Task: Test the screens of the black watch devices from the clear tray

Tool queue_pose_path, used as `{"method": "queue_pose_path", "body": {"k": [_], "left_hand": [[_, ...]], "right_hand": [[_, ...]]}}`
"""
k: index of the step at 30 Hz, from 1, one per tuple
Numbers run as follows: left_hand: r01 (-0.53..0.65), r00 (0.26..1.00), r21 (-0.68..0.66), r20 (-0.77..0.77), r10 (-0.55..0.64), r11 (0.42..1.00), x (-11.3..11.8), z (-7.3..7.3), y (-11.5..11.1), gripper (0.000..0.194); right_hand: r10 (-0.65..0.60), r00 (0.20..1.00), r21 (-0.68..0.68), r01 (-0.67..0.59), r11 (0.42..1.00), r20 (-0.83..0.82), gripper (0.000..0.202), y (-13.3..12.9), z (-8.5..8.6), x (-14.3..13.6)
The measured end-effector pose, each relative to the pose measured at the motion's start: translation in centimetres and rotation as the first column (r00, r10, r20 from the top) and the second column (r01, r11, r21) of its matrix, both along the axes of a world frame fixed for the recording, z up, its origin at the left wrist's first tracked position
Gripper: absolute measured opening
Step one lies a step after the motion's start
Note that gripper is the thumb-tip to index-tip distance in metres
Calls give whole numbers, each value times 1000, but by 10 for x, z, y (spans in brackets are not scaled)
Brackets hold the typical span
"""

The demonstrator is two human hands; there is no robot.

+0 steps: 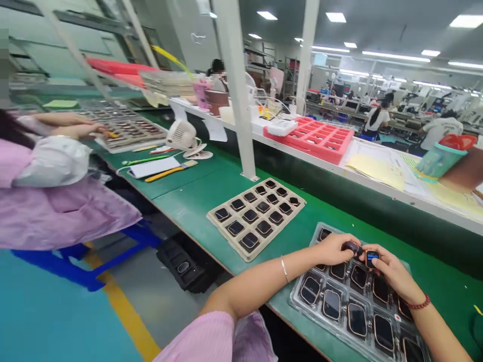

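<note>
My right hand (394, 274) pinches a square smartwatch (373, 258) whose screen is lit with blue. Close beside it, my left hand (334, 250) is closed on a small dark rounded piece (351, 247); its exact kind is hard to make out. The two held things are nearly touching. Both hands are above a clear plastic tray (298, 296), where several dark-screened watch bodies (332, 304) with gold-coloured rims sit in separate pockets. Part of the tray's far side is hidden by my hands.
Left of my arm lies a beige tray (247, 255) of dark watch bodies. A small fan (181, 134), a brush (171, 172) and a white pad (156, 167) lie farther off. A shelf holds a red foam tray (332, 153). A co-worker's hands (81, 128) work at left.
</note>
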State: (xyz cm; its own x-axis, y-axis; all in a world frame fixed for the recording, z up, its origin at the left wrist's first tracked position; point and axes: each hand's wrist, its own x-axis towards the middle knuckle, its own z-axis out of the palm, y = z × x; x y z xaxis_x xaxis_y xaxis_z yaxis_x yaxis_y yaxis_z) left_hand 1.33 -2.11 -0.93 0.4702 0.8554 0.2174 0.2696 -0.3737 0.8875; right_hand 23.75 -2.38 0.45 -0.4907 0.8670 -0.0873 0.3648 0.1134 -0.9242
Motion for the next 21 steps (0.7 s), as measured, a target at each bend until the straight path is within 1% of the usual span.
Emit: {"method": "queue_pose_path", "body": {"k": [3, 6, 9, 12, 15, 17, 21], "left_hand": [[-32, 998, 53, -54, 35, 998, -1, 3, -2, 41], [-29, 994, 21, -109, 32, 999, -2, 4, -2, 43], [-30, 993, 5, -113, 31, 1000, -2, 0, -1, 44], [-6, 997, 10, -80, 7, 1000, -1, -6, 0, 44], [23, 999, -24, -25, -24, 999, 2, -11, 2, 43], [38, 999, -61, 29, -36, 997, 3, -13, 2, 44], [45, 992, -103, 123, -32, 994, 5, -12, 0, 43]], "right_hand": [[-53, 999, -28, 53, 998, 1, 41, 0, -2, 2], [-123, 992, -74, 120, 990, -41, 41, -1, -2, -1], [-189, 978, -111, 178, 978, -94, 39, -3, -2, -8], [-222, 969, -100, 211, 972, -113, 41, -5, -3, -13], [-273, 952, -78, 265, 961, -139, 43, -8, -3, -15], [-300, 941, -67, 293, 954, -159, 44, -12, -2, -16], [-302, 923, -75, 293, 953, -237, 40, -23, -2, -18]]}}
